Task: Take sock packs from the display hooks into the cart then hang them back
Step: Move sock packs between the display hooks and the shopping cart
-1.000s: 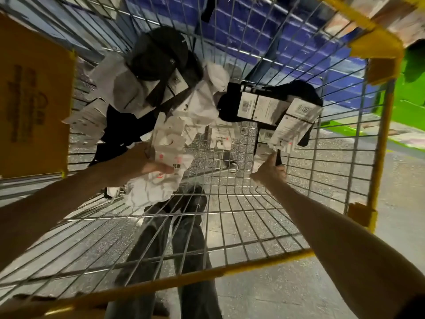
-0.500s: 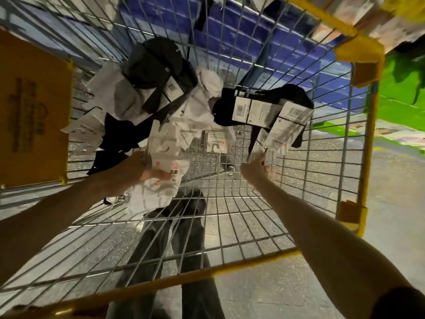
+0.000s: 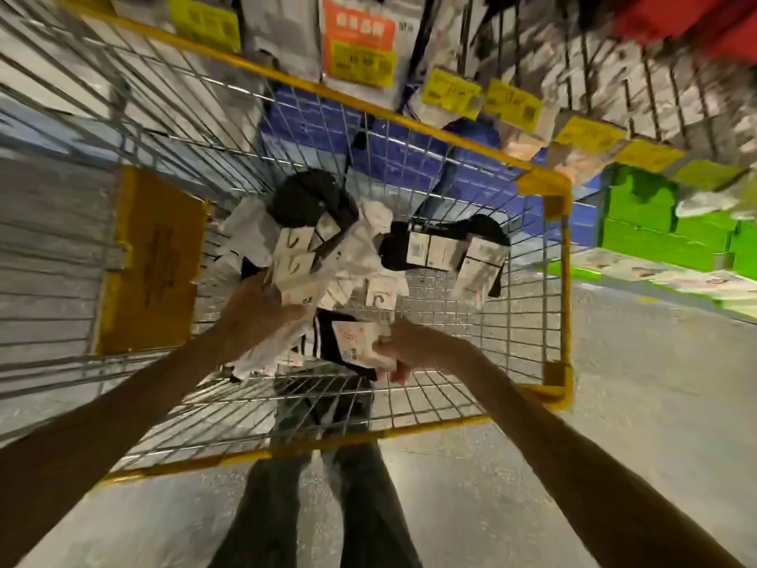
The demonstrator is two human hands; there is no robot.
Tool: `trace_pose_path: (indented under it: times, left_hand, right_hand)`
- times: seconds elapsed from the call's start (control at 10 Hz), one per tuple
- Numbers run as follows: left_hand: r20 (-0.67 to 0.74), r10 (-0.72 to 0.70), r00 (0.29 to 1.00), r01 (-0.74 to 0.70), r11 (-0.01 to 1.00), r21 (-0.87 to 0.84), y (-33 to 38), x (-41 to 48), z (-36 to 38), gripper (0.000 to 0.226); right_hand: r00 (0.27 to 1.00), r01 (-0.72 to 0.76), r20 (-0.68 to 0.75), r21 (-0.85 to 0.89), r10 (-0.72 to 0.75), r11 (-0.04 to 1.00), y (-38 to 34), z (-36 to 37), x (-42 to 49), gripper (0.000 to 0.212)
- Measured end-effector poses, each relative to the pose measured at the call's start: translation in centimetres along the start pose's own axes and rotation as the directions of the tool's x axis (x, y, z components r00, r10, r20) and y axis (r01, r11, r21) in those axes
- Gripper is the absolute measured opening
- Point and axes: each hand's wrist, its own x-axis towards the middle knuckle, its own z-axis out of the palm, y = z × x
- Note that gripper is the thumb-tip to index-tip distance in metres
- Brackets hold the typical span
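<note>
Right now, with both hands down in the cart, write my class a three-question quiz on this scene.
1. True or false: the right hand holds nothing.
2. The rim of the cart is: A red, B yellow, C green?
3. Fill in: the left hand grips ___ sock packs.
Key: 1 false, it grips a labelled black pack; 2 B; 3 white.

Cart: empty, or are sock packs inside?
Not empty: sock packs lie heaped on the cart floor; left hand and right hand each grip some.
</note>
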Motion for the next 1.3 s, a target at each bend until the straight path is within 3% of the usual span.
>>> trace_pose_path:
  times: [0.1,0.2,0.3,0.4,0.5,0.6,0.7,0.8,0.9,1.0,1.1,1.2,1.3]
  left_hand:
    - [0.035,0.110,0.993,-0.113,0.990,0.080,4.6,-3.4,-2.5,0.051]
    - [0.071,0.200,0.977,-0.207,0.972,0.111,8.7,-5.5,-4.8,0.054]
    - [0.097,0.277,0.956,-0.280,0.960,0.014,13.3,-8.2,-7.7,0.065]
    - [0.086,0.374,0.923,-0.370,0.927,-0.059,19.1,-10.8,-11.4,0.079]
    - [0.098,0.455,0.885,-0.435,0.884,-0.173,24.1,-13.3,-14.4,0.089]
    - [0.110,0.549,0.829,-0.519,0.827,-0.214,32.3,-19.0,-15.8,0.068]
    - [0.182,0.614,0.768,-0.575,0.786,-0.229,35.7,-23.6,-15.1,0.065]
    - [0.035,0.736,0.676,-0.704,0.658,-0.268,36.6,-25.7,-14.4,0.087]
    - [0.009,0.782,0.624,-0.749,0.601,-0.279,35.1,-26.4,-14.0,0.105]
    - [0.005,0.784,0.620,-0.769,0.610,-0.191,34.7,-26.0,-13.6,0.067]
    - [-0.022,0.729,0.684,-0.724,0.675,-0.144,34.6,-25.2,-12.3,0.027]
    - [-0.013,0.597,0.802,-0.573,0.763,-0.300,33.9,-25.4,-10.2,0.022]
    - [0.016,0.432,0.902,-0.370,0.791,-0.488,32.3,-24.3,-9.1,0.025]
  right_hand:
    - [0.985,0.132,-0.104,-0.073,-0.139,0.989,-2.5,-1.3,-6.8,0.016]
    - [0.953,0.169,-0.231,-0.137,-0.197,0.976,-5.1,-3.3,-14.1,0.005]
    - [0.915,0.164,-0.282,-0.396,-0.289,0.903,-8.3,-5.1,-22.3,0.019]
    - [0.860,0.112,-0.291,-0.696,-0.420,0.710,-10.8,-7.0,-29.3,0.015]
    - [0.739,0.243,-0.339,-0.673,-0.583,0.699,-13.8,-7.8,-35.7,0.011]
    - [0.559,0.181,-0.376,-0.815,-0.739,0.551,-17.3,-7.4,-42.0,0.016]
    - [0.523,0.066,-0.389,-0.869,-0.759,0.491,-19.8,-6.6,-46.3,0.029]
    - [0.352,0.141,-0.389,-0.877,-0.852,0.459,-20.0,-6.6,-47.9,0.026]
    - [0.234,0.252,-0.442,-0.832,-0.866,0.493,-18.9,-6.7,-47.5,0.026]
    - [0.109,0.413,-0.567,-0.721,-0.816,0.556,-17.9,-7.8,-46.3,0.031]
    - [0.137,0.525,-0.649,-0.593,-0.748,0.611,-17.7,-8.2,-45.1,0.029]
    - [0.261,0.671,-0.693,-0.371,-0.672,0.642,-17.2,-7.7,-42.9,0.028]
    - [0.400,0.686,-0.701,-0.199,-0.591,0.700,-16.1,-7.6,-39.0,0.026]
